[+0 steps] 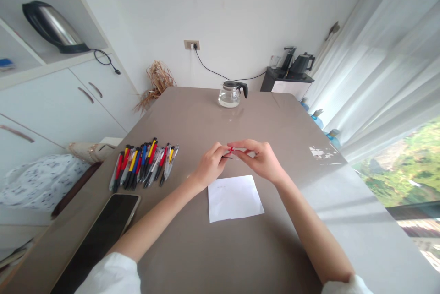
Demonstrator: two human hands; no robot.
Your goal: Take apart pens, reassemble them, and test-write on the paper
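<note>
Above the table, just beyond a sheet of white paper, my two hands meet fingertip to fingertip. Between them is a small red pen part, pinched by the thumb and fingers of my right hand. My left hand is closed at the same spot, and a thin dark pen piece sticks out from its fingertips. The fingers hide most of what is held, so I cannot tell whether the two pieces are joined. Faint small marks show near the paper's upper left.
Several pens in mixed colours lie in a pile to the left. Nearer to me is a dark-screened phone by my left forearm. A glass pot holding clear liquid stands near the far edge of the brown table.
</note>
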